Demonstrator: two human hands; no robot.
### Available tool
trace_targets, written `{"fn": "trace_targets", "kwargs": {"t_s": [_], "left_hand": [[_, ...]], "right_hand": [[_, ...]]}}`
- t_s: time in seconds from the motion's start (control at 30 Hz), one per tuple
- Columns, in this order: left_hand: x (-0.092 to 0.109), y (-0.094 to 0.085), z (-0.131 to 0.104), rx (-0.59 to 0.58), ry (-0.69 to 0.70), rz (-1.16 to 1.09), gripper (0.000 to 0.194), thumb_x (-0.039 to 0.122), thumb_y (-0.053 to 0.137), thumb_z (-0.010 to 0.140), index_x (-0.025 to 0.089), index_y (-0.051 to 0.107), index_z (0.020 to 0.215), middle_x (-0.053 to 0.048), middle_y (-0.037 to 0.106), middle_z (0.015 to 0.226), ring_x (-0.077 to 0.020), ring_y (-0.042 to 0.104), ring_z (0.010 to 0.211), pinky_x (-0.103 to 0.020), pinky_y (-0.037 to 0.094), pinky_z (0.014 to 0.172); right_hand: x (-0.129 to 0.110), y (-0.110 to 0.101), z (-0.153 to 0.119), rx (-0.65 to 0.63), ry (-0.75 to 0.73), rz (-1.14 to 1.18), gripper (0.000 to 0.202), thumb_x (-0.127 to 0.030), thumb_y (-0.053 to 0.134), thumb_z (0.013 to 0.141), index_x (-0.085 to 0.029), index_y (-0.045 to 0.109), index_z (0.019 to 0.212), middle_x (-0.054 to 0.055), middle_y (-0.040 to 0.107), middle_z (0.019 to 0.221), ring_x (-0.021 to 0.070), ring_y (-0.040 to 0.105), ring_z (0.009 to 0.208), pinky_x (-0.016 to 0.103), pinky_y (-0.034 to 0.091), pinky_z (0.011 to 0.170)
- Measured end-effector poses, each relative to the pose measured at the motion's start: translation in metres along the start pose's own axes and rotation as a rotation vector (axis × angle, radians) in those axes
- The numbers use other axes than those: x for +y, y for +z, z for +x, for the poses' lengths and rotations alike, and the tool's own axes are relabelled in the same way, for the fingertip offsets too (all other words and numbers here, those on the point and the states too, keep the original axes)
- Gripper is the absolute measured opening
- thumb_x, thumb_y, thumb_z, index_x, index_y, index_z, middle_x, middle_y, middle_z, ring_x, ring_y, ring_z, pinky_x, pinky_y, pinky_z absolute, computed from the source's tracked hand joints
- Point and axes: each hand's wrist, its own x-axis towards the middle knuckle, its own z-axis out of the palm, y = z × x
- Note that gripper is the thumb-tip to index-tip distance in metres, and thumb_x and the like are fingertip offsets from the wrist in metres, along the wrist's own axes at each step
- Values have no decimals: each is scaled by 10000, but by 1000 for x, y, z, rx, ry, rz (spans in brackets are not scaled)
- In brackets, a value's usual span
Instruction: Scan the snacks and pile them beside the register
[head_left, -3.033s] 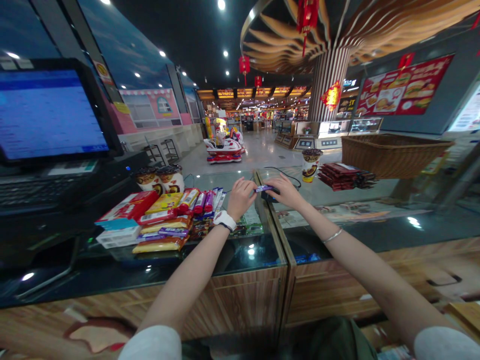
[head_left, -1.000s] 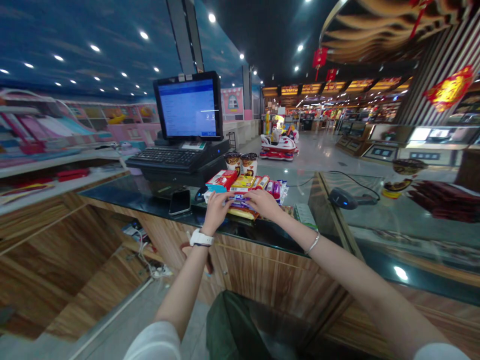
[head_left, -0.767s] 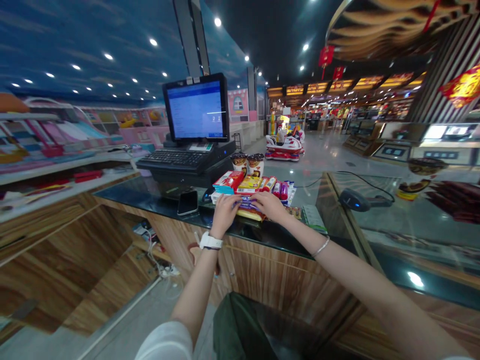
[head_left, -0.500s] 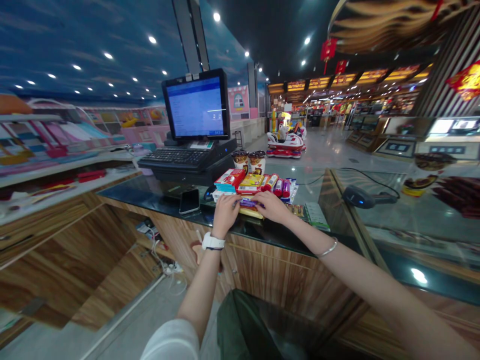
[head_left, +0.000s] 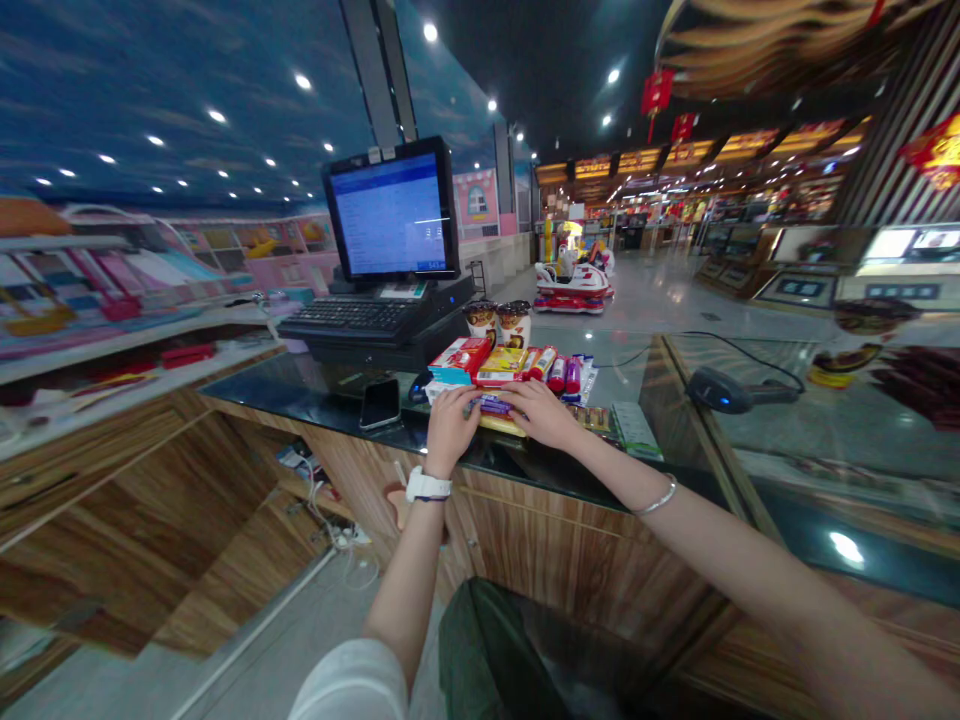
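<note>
My left hand (head_left: 452,428) and my right hand (head_left: 545,414) are at the front of a pile of packaged snacks on the dark counter. Between them lies a purple snack packet (head_left: 493,405), with fingers closed at both its ends. Just under it is a yellow packet (head_left: 501,426). Behind my hands are a red-and-blue box (head_left: 460,360), a yellow pack (head_left: 505,362) and several red and purple wrapped rolls (head_left: 556,374). Two brown-and-white cups (head_left: 514,325) stand at the back of the pile.
A phone (head_left: 380,403) lies left of my left hand, before the keyboard (head_left: 349,316) and monitor (head_left: 391,215). Green-and-white packs (head_left: 636,430) lie to the right. Farther right, a barcode scanner (head_left: 739,391) rests on the glass case (head_left: 787,440).
Both hands stay at the purple packet. The fingers of my right hand look slightly flatter over its end; the rest has hardly moved.
</note>
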Motion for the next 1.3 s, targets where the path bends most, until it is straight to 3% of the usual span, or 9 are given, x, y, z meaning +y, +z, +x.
{"fn": "trace_targets", "kwargs": {"t_s": [0.33,0.53,0.83,1.3], "left_hand": [[11,-5,5,-45,18,39,270,236,519,927,239,700,1127,-51,685,1256,-264,604,1134,-497,392,1090],[25,-5,7,-9,35,-22,294,268,501,949,224,681,1177,-70,677,1273,-252,595,1181,-497,381,1106],[96,10,22,-94,159,-83,329,279,513,954,237,636,1256,-54,623,1358,-240,536,1249,-518,337,1155],[207,63,40,-304,485,-121,428,330,488,971,246,521,1390,-59,503,1491,-233,414,1399,-528,202,1232]], "right_hand": [[3,-5,-3,-10,23,7,454,-192,551,898,-190,569,1352,108,560,1426,265,507,1297,545,284,1176],[6,-23,-17,-43,-36,-68,464,-193,537,905,-205,553,1369,97,546,1446,261,467,1355,557,241,1197],[32,-74,-68,-26,22,-198,482,-239,496,932,-187,513,1411,111,547,1448,254,468,1367,554,247,1201],[83,-157,-180,-16,202,-497,496,-282,447,958,-188,470,1444,97,496,1498,261,446,1388,536,285,1188]]}}
